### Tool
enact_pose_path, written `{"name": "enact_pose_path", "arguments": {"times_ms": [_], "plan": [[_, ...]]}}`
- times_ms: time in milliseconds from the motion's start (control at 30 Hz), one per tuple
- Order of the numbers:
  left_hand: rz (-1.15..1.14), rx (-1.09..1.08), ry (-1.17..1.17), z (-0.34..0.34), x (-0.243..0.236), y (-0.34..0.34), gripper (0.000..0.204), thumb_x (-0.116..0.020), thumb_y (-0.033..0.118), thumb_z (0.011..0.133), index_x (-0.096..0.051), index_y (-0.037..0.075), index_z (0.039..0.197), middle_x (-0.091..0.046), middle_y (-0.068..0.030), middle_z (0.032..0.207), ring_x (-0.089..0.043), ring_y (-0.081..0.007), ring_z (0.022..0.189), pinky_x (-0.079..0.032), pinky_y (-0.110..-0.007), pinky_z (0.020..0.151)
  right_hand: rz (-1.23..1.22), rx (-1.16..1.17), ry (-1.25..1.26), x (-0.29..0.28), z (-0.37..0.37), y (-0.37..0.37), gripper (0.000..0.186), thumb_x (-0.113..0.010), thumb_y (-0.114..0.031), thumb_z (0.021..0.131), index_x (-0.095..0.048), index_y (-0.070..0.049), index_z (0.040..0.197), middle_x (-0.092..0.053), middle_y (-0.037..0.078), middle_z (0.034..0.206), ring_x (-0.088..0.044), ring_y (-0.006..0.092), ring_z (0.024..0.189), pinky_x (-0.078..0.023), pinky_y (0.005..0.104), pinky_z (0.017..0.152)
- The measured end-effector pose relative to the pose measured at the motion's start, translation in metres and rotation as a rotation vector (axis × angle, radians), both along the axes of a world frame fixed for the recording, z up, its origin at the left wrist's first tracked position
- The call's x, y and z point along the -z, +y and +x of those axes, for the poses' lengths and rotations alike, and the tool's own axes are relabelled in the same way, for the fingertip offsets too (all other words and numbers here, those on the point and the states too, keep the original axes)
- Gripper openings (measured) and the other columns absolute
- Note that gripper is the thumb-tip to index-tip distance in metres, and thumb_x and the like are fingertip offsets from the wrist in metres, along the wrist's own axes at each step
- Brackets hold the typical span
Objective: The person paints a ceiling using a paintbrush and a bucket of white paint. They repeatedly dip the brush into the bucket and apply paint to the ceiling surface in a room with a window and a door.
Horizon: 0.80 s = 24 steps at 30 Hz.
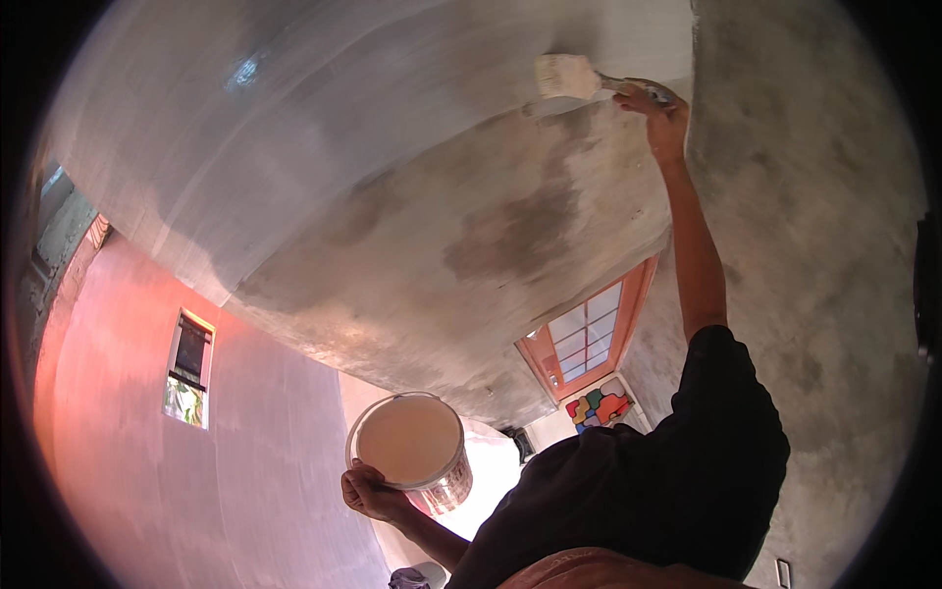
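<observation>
My right hand (661, 120) is raised high, with its fingers closed round the handle of a wide paintbrush (567, 77). The pale, paint-laden bristles are against the cement surface (510, 226), at the lower border of a whitish coated band (324, 118). Low in the view, my left hand (371, 493) grips the rim of a bucket (451, 489) on its near left side. Pale cream paint (410, 439) lies inside the bucket. Dark damp-looking patches mark the uncoated cement below the brush.
A bare grey wall (814, 245) rises on the right. An orange-brown framed glass-paned door (589, 334) stands beyond my right arm, with a multicoloured mat (599, 407) by it. At the left, a pinkish wall (265, 422) has a small narrow window (190, 368).
</observation>
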<state>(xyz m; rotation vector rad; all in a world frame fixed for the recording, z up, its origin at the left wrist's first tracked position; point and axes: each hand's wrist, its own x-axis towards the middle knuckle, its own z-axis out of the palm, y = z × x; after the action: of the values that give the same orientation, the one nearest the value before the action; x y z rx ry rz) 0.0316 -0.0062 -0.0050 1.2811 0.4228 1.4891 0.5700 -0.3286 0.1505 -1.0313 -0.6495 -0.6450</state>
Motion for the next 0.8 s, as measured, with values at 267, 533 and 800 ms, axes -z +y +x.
{"name": "enact_pose_path", "arguments": {"times_ms": [267,533,800], "plan": [[-0.032,0.094,0.004,0.023,-0.013,-0.004,0.037,-0.045,0.015,0.096,-0.036,0.01,0.06,-0.037,-0.0004,0.05,-0.031,-0.0081,0.049,-0.035,-0.025,0.06,0.079,0.323,0.097,0.022,-0.007,-0.1,0.023,-0.069,-0.005,0.08,-0.065,0.008,0.097,-0.068,0.015,0.089,-0.069,0.0281,0.077,-0.057,0.0377,0.074],[-0.059,0.146,0.111,0.042,-0.026,-0.016,0.032,-0.05,0.012,0.092,-0.042,0.005,0.062,-0.043,-0.0012,0.055,-0.037,-0.0078,0.05,-0.027,-0.024,0.047,-0.155,-0.393,0.136,0.03,-0.139,-0.021,0.024,-0.063,-0.001,0.079,-0.062,0.014,0.098,-0.067,0.019,0.086,-0.068,0.0298,0.072,-0.057,0.0373,0.067],[-0.026,0.29,0.168,0.055,-0.038,-0.018,0.034,-0.049,0.013,0.095,-0.039,0.008,0.062,-0.038,-0.0003,0.058,-0.037,-0.0097,0.053,-0.03,-0.024,0.05,-0.877,-0.872,-0.04,0.023,-0.245,0.093,0.024,-0.069,-0.004,0.076,-0.066,0.005,0.097,-0.069,0.012,0.081,-0.068,0.0192,0.072,-0.055,0.0313,0.065]]}}
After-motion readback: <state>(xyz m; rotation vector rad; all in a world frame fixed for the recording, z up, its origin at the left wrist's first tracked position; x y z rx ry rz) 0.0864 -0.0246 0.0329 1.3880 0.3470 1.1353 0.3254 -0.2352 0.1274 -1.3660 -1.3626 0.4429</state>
